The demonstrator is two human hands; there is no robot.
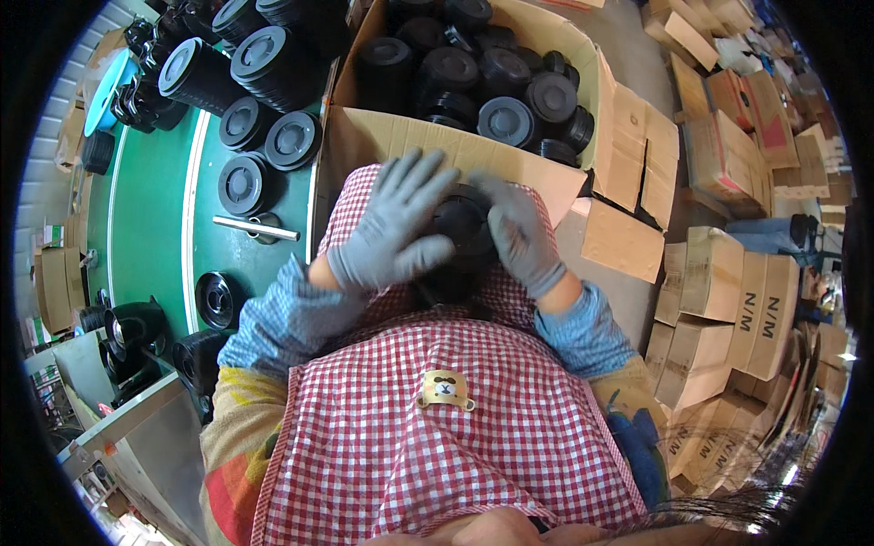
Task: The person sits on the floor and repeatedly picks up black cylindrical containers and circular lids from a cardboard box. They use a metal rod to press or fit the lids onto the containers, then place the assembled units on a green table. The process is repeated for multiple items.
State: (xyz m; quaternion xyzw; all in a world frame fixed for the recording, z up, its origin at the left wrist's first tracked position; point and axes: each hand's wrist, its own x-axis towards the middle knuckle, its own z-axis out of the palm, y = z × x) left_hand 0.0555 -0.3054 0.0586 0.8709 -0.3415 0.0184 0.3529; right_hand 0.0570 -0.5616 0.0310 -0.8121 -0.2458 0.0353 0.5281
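Note:
In my lap, between my knees, stands a black round plastic part (466, 223) with a disc-shaped top; its lower end is dark and hard to make out. My left hand (393, 223), in a grey glove, is spread open at the left of this part, its thumb reaching over the near edge. At the other side is my gloved right hand (521, 235), fingers stretched forward and thumb apart; whether it touches the rim I cannot tell. Neither hand grips anything.
Ahead, an open cardboard box (428, 132) holds many black round parts (505, 121). On the green bench (150, 200) at left stand stacks of black discs (266, 56) and a metal T-shaped tool (257, 227). Closed cartons (728, 282) are piled at right.

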